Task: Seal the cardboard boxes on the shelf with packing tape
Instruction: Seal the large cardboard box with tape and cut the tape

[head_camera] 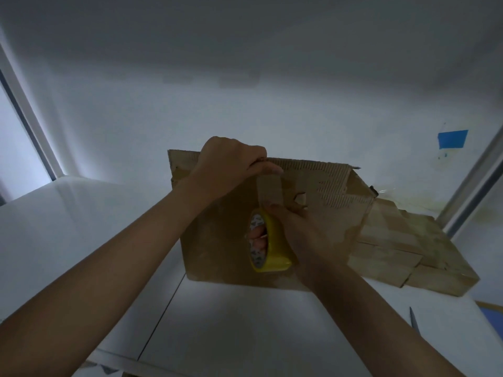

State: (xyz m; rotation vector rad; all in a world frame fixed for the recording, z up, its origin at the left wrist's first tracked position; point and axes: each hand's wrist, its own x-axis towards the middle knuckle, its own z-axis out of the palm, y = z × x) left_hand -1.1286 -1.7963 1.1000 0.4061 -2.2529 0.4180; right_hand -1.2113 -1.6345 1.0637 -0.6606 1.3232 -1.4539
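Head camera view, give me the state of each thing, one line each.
Tall brown cardboard box: upright, facing torn.
Yellow packing tape roll: strip pulled up to box's top.
Left hand: grips box's top edge.
Right hand: holds roll, fingers through core.
Low cardboard box: flat, taped.

The shelf [231,322] was a white, smooth board, with a thin dark seam [160,319] running from under the boxes toward its front edge. A cardboard box [217,262] stood upright on it near the middle, its lower edge resting on the board. Just to the right, touching it, a lower taped box [408,248] lay flat. Near the right edge lay a slim grey blade [415,325], possibly scissors; the dim light made that uncertain.
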